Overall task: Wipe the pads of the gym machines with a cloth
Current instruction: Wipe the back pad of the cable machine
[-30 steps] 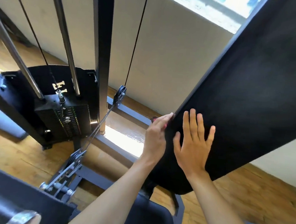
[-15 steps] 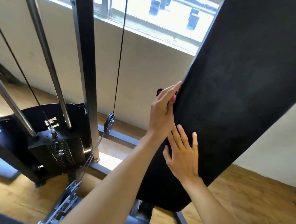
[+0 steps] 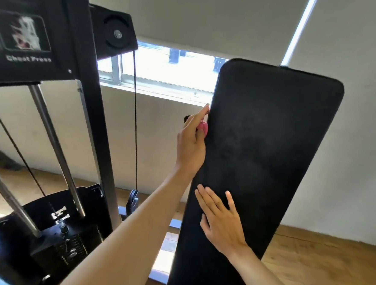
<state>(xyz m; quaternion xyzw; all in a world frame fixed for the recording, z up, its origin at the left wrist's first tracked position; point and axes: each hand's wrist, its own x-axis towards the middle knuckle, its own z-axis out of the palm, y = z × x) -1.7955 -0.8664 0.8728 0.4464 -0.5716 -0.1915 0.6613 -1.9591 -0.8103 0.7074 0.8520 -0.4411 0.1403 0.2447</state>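
Head view: pink cloth (image 3: 202, 127) against back pad (image 3: 259, 158)

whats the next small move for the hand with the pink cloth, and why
Probably slide the left hand and pink cloth further up the back pad's left edge: the stretch above to the top corner looks unwiped, and the right hand lies flat on the pad's face lower down.

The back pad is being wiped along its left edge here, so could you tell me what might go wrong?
The pink cloth is bunched small in the left hand at the back pad's edge, so it may slip out.

The broad face above the right hand could be missed.
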